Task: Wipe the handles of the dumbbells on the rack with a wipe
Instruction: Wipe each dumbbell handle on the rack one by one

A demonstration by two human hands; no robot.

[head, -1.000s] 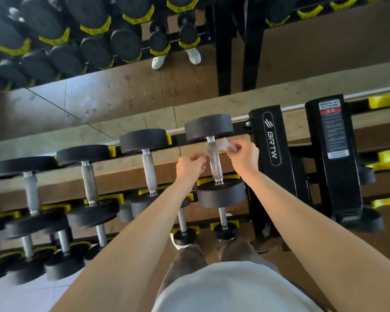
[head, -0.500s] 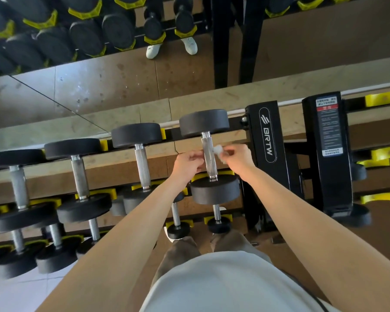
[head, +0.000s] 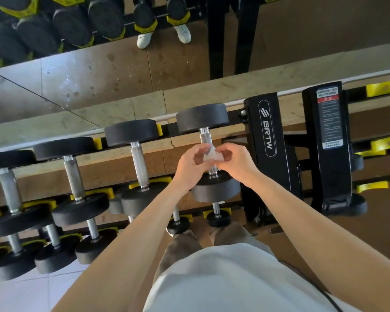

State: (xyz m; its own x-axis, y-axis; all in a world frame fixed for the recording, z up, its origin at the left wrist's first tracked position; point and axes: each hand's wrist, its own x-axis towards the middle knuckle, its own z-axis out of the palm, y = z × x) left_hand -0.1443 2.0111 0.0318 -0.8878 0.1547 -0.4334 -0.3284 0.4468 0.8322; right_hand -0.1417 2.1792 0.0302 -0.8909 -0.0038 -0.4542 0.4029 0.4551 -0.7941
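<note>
A long black dumbbell rack (head: 214,124) runs across the view below a wall mirror (head: 99,75), seen from above by the person standing at it. Its top tier carries a row of black-headed dumbbells with bare metal handles; smaller ones sit on the tiers below. The rightmost dumbbell (head: 202,117) of the top row lies just beside the rack's upright (head: 268,136).

Both hands are raised in front of that dumbbell. The left hand (head: 189,164) and the right hand (head: 236,161) each pinch an edge of the wipe between thumb and fingertips. The dumbbell's handle (head: 205,137) shows above the hands and again below them. The wipe (head: 211,156), small, white and crumpled, hangs between the hands at the handle's middle; whether it touches the metal cannot be told.

The wipe looks to be getting spread or refolded. It would work best opened flat, wrapped fully round the handle, then slid head to head with a twist to reach the underside.
</note>
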